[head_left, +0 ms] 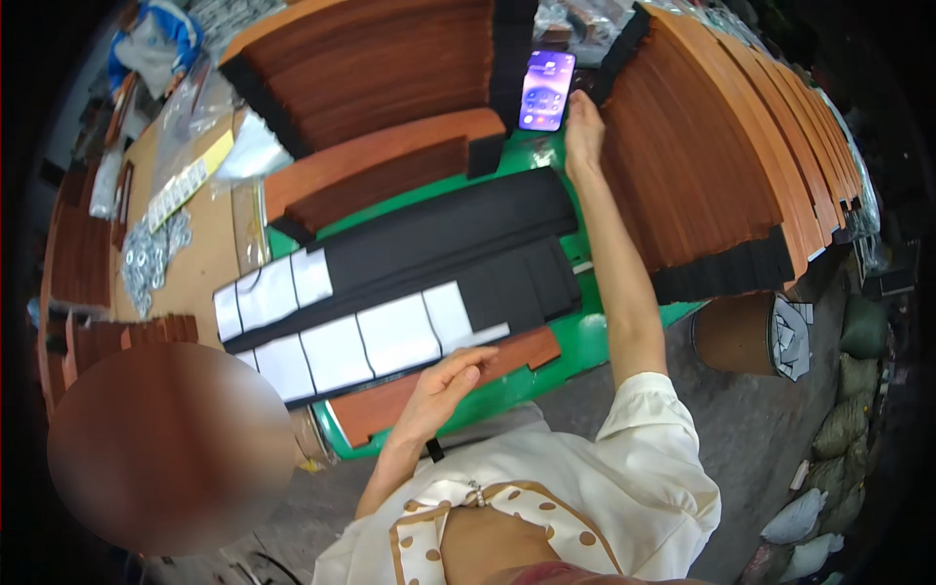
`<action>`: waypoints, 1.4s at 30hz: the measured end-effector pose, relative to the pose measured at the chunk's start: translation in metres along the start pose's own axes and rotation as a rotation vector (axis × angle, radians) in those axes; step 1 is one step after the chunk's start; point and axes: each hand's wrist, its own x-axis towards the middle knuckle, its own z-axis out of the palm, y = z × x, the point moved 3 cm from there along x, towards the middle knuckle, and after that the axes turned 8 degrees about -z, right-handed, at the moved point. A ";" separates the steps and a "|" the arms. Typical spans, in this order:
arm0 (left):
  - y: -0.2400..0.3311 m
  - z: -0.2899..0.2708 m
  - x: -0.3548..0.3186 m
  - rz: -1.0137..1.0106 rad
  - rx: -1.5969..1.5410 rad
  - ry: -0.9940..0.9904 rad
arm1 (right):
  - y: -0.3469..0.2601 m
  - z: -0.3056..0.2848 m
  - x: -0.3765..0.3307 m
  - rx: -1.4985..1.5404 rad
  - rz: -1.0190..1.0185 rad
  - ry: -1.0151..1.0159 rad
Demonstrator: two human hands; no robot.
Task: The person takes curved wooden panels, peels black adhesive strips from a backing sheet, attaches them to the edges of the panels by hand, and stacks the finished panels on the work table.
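Note:
My left hand (444, 390) hovers over a reddish-brown wooden piece (385, 408) at the table's near edge, its fingers stretched to the right with nothing visible in them. Just beyond its fingertips lie a thin white strip (487, 334) and black foam-like sheets (517, 288) partly covered by white rectangles (395, 336). My right arm reaches far across the table. That hand (583, 132) has its fingers curled between a lit phone (546, 91) and a stack of curved wooden panels (682, 166); whatever they grip is hidden.
More curved, black-edged panels (390, 68) stand at the back of the green table (585, 341). Metal parts (151, 258) lie on cardboard at the left. Another person (156, 44) is at the far left. A brown bin (731, 336) and sacks (843, 419) occupy the right-hand floor.

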 end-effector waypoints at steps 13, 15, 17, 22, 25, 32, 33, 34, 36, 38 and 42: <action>-0.026 -0.085 -0.139 0.222 0.472 0.872 | -0.096 -0.127 -0.210 -0.115 -0.006 -0.399; -0.045 -0.133 -0.158 0.262 0.445 1.119 | -0.082 -0.144 -0.218 -0.112 0.007 -0.373; -0.050 -0.178 -0.180 0.157 0.621 1.338 | -0.083 -0.152 -0.227 -0.103 0.019 -0.352; -0.080 -0.279 -0.193 0.035 0.682 1.415 | -0.094 -0.136 -0.238 -0.424 -0.137 -0.490; -0.073 -0.278 -0.182 0.038 0.512 1.305 | -0.106 -0.130 -0.247 -0.531 -0.337 -0.553; -0.060 -0.140 -0.152 0.321 1.175 0.995 | -0.141 -0.114 -0.308 -0.476 -0.514 -0.767; -0.064 -0.119 -0.145 0.263 1.307 0.890 | -0.144 -0.114 -0.311 -0.513 -0.555 -0.758; -0.065 -0.106 -0.144 0.292 1.297 0.869 | -0.142 -0.115 -0.315 -0.501 -0.538 -0.748; -0.063 -0.089 -0.145 0.175 1.276 0.893 | -0.144 -0.120 -0.319 -0.551 -0.489 -0.700; -0.069 -0.086 -0.143 0.167 1.246 0.897 | -0.136 -0.127 -0.316 -0.598 -0.424 -0.648; -0.078 -0.092 -0.144 0.084 1.105 0.891 | -0.129 -0.135 -0.315 -0.586 -0.388 -0.658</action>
